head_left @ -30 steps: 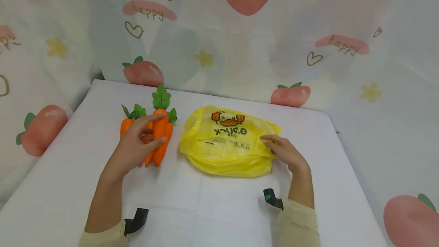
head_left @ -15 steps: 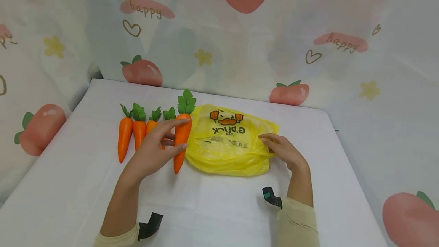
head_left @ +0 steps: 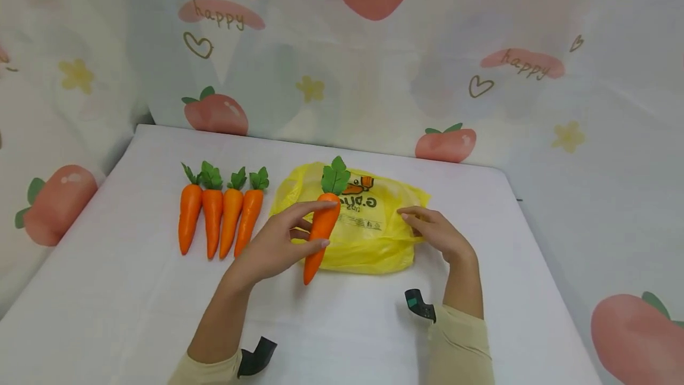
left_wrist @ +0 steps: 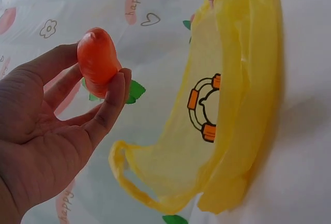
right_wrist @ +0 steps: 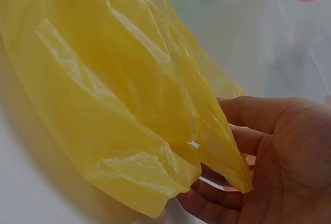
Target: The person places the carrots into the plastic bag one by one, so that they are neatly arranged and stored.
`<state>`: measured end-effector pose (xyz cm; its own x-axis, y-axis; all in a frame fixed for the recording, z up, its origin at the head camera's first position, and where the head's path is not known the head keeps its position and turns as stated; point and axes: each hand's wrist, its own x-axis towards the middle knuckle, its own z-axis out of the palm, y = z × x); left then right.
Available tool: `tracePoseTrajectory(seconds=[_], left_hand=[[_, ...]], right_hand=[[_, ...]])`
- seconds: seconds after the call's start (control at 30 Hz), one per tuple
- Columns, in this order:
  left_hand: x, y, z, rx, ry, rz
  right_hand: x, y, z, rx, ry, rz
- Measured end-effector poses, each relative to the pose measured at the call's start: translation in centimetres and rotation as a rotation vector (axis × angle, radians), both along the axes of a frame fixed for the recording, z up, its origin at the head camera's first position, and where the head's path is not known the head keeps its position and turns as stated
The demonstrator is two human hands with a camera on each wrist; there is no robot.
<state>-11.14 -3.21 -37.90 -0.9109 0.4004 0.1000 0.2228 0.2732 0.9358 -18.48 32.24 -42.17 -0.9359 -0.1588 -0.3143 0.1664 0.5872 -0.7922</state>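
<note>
A carrot point(head_left: 323, 221) has come rightward, pinched in the left hand point(head_left: 272, 249); the right hand point(head_left: 442, 236) grips the yellow bag point(head_left: 369, 255).

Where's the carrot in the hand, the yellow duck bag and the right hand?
Held carrot point(head_left: 323, 224), head view: middle of its orange body.
Yellow plastic duck bag point(head_left: 363, 241), head view: area below the print.
Right hand point(head_left: 440, 235), head view: its back.

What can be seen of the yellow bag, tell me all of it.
The yellow bag looks like thin, shiny, slightly see-through plastic, creased all over. It bears a cartoon duck and black lettering, seen mirrored. It lies on the white table, the right hand holding its right edge and a handle-like loop at the opposite end. In the head view, a carrot hides part of the print.
</note>
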Motion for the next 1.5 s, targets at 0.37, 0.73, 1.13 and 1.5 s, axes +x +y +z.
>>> tracePoseTrajectory(seconds=[0.37,0.73,1.13,1.5], left_hand=[[-1.6,2.7,-1.5,-0.075,-0.078,-0.003],[-3.9,4.3,-2.7,-0.111,-0.183,0.019],[-6.4,5.7,-3.9,-0.067,-0.246,-0.034],[-8.3,7.2,-4.8,-0.029,-0.264,-0.073]], right_hand=[[0.2,-0.2,0.4,-0.018,0.004,0.007],[0.4,-0.4,0.5,-0.013,0.002,0.016],[0.2,-0.5,0.3,-0.018,0.015,0.035],[0.6,-0.8,0.7,-0.015,0.024,0.042]])
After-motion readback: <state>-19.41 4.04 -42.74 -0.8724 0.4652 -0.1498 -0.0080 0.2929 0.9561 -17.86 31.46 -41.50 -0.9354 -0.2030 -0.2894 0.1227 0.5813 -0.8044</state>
